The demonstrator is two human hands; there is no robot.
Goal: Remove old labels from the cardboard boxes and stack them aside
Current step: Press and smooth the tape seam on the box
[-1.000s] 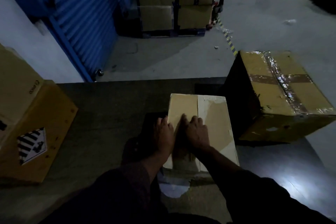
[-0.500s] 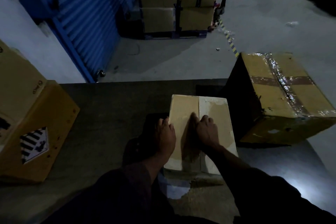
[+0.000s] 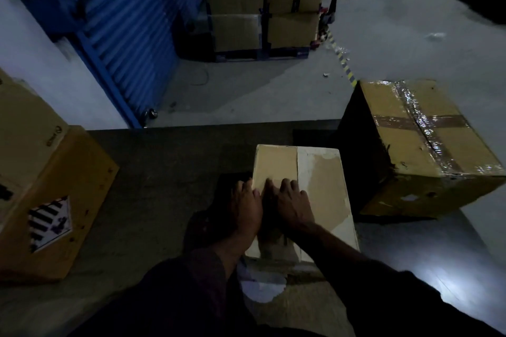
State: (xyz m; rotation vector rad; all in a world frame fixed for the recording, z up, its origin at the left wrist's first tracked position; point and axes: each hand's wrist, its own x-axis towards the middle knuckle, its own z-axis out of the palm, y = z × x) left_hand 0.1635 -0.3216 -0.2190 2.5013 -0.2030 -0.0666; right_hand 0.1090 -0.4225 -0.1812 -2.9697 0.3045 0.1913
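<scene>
On the dark surface (image 3: 153, 172), going from left to right, a yellow-brown box with a striped diamond label (image 3: 49, 221) stood at the left edge, well apart from the work; at the middle lay the small cardboard box (image 3: 276, 164), its long axis running straight away from the person; and at the right sat a bigger taped box (image 3: 427, 145), just beside the small one. The left hand (image 3: 247, 210) rested at the small box's left edge, its fingers (image 3: 247, 186) lying fairly straight and pointed away over the corner, holding nothing that could be seen. The right hand (image 3: 291, 205) lay flat on the top face, fingers spread a little, pressing rather than gripping. A pale strip of label remnant (image 3: 317, 156) ran along the far and right margins of the top, so what was left to peel lay ahead of and to the right of the fingers. The right hand was plainly the nearer one to it. Whether any fingertip had caught a label edge could not be told in the dim light.
</scene>
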